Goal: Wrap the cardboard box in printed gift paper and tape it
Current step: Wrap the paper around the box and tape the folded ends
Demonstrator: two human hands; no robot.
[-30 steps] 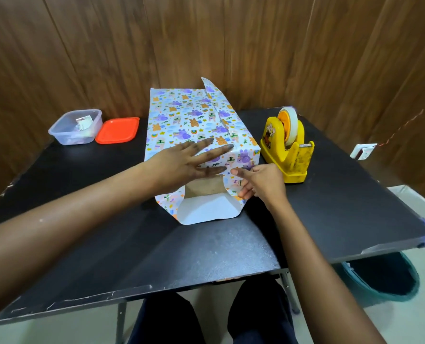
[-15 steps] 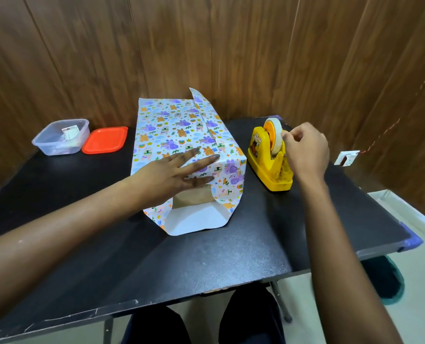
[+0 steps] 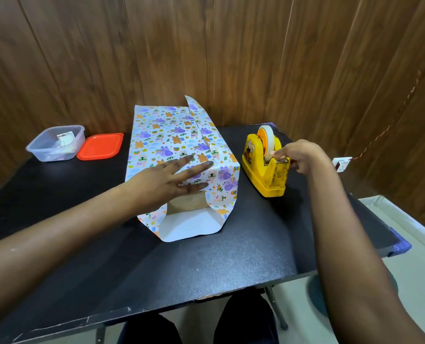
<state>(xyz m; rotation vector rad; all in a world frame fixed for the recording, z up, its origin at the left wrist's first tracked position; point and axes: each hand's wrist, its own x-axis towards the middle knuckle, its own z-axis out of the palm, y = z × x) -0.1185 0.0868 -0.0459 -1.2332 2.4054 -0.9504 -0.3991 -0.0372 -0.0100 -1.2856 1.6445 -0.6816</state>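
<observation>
The cardboard box (image 3: 187, 205) lies on the black table (image 3: 206, 264), covered by printed gift paper (image 3: 166, 137) with cartoon animals. Only the brown near end of the box shows, between loose paper flaps. My left hand (image 3: 171, 176) presses flat on the paper over the box's near top edge, fingers straight. To the right stands a yellow tape dispenser (image 3: 265, 167) with a roll of tape (image 3: 266, 141). My right hand (image 3: 299, 156) is at the dispenser's cutter end, pinching the tape end there.
A clear plastic tub (image 3: 55, 145) with small items and its orange lid (image 3: 99, 146) lie at the table's back left. Wood panelling rises behind. A teal bin (image 3: 317, 295) stands on the floor at the right, below the table edge.
My right hand left the paper flap at the box's near right corner, went to the tape roll, and has now come down to the dispenser's cutter end. The left hand stayed pressing.
</observation>
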